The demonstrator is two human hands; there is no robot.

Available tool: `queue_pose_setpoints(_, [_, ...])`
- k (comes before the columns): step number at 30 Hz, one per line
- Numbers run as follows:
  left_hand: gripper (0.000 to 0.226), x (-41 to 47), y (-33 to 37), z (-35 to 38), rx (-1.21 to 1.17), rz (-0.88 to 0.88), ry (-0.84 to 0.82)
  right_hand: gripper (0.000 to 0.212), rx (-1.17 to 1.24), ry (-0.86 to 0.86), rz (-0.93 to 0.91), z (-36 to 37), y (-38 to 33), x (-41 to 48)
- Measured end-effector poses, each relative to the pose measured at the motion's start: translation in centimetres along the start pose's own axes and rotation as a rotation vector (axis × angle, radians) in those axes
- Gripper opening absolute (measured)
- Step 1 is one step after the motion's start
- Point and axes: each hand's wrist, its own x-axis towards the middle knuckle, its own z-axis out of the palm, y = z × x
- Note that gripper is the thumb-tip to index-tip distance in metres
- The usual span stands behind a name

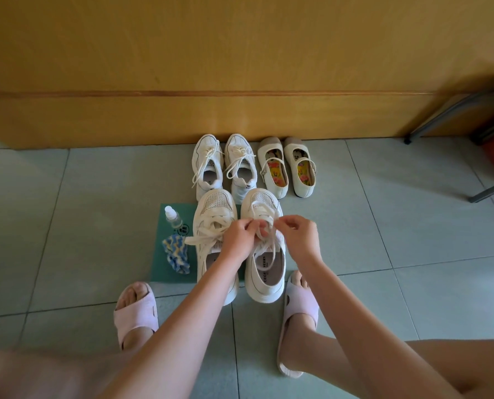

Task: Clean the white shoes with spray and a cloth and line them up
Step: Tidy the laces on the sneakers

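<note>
The left hand (pixel 241 237) and right hand (pixel 299 236) each pinch the laces (pixel 271 247) of the sneaker (pixel 264 283) directly under them. The spray bottle (pixel 173 217) and cloth (pixel 176 252) lie on the mat (pixel 159 267), left of the hands.

— Where are the hands?
— Out in front and close together. The left hand (pixel 241 236) reaches in on a bare left forearm (pixel 182 321) from the lower left. The right hand (pixel 297 237) comes on the right forearm (pixel 355 309) from the lower right.
— Open?
— No. Fingers curled on both, each pinching the white lace (pixel 271 250).
— And the wrists?
— Straight on the left, bent slightly on the right. The left fingertips seem tucked under, but the hand's back hides them.
</note>
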Motion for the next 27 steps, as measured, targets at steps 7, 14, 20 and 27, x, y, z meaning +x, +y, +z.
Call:
queue_pose_setpoints(7, [0.029, -0.2, 0.8, -0.1, 0.276, 0.130, -0.133, 0.011, 0.496, -0.057, -0.083, -2.6, -6.6, 1.7])
queue_pose_setpoints(14, [0.034, 0.1, 1.3, -0.1, 0.277, 0.091, -0.267, 0.007, 0.842, -0.124, -0.009, -2.0, -9.2, 4.6])
queue_pose_setpoints(20, [0.030, 0.2, 0.7, -0.7, 0.281, 0.047, -0.245, 0.007, 0.900, -0.110, -0.017, -2.3, -8.6, 5.6])
queue_pose_setpoints(27, [0.034, 0.5, 0.8, -0.6, 0.217, 0.133, -0.245, 0.020, 0.009, -0.228, 0.033, -1.5, -5.1, 4.9])
